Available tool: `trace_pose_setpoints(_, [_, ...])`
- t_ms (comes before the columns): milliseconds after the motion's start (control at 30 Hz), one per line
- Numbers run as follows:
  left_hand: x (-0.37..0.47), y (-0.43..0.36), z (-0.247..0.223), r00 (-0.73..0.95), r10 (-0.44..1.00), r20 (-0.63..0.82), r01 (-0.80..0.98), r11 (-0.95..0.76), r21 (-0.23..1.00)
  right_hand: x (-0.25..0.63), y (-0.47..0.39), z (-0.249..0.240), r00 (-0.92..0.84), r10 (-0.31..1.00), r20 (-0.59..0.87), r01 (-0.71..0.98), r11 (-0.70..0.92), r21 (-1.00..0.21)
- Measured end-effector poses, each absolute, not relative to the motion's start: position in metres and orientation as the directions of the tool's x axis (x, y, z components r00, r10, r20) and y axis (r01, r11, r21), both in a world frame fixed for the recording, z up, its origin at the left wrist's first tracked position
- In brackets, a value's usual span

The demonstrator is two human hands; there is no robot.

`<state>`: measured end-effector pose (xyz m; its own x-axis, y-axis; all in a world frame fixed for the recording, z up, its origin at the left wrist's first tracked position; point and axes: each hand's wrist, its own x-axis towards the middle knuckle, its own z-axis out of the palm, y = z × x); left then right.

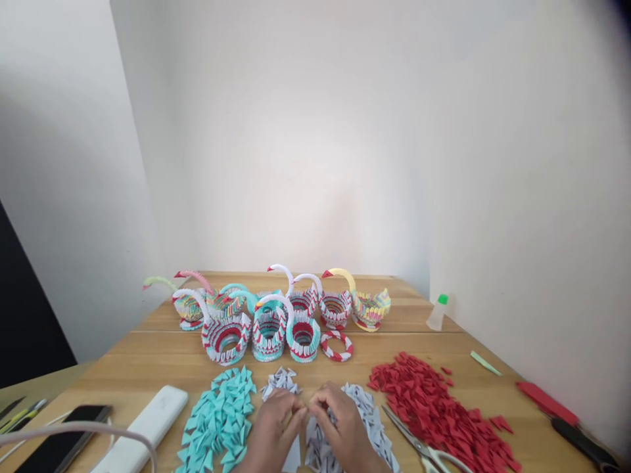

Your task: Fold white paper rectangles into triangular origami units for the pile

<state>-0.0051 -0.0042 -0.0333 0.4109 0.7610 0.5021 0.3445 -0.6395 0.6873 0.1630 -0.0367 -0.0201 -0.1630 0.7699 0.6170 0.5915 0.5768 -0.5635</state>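
The left hand and right hand have fingertips pressed together, bottom middle; what they pinch is hidden. Pointy grey bits, too many to count, lie around them. One red-and-white ring sits above.

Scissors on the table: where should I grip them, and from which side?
Take the scissors by the pale handle loops, coming down from above on the near side. They lie flat with the loops nearest the person and the blade tips pointing away. The red pieces lie close along their right, so a narrow approach seems best.
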Motion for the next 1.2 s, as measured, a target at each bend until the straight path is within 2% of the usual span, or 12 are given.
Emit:
trace_pose_setpoints(200, [-0.004, -0.008, -0.027, 0.409, 0.771, 0.487, 0.319, -0.621, 0.716, 0.164, -0.039, -0.017, -0.181, 0.786, 0.591, 0.591, 0.567, -0.573])
trace_pose_setpoints(400, [-0.008, -0.007, -0.023, 0.407, 0.701, 0.585, 0.388, -0.713, 0.584, 0.162, -0.039, -0.016, -0.186, 0.772, 0.607, 0.582, 0.585, -0.565])
trace_pose_setpoints(467, [-0.009, -0.006, -0.023, 0.383, 0.699, 0.605, 0.397, -0.715, 0.575, 0.163, -0.038, -0.017, -0.184, 0.760, 0.623, 0.582, 0.595, -0.555])
trace_pose_setpoints(733, [-0.004, -0.008, -0.021, 0.367, 0.765, 0.529, 0.356, -0.641, 0.680, 0.165, -0.035, -0.019, -0.178, 0.724, 0.666, 0.589, 0.621, -0.517])
trace_pose_setpoints(1200, [-0.005, -0.010, -0.014, 0.359, 0.785, 0.505, 0.335, -0.614, 0.715, 0.161, -0.036, -0.020, -0.198, 0.760, 0.619, 0.573, 0.602, -0.556])
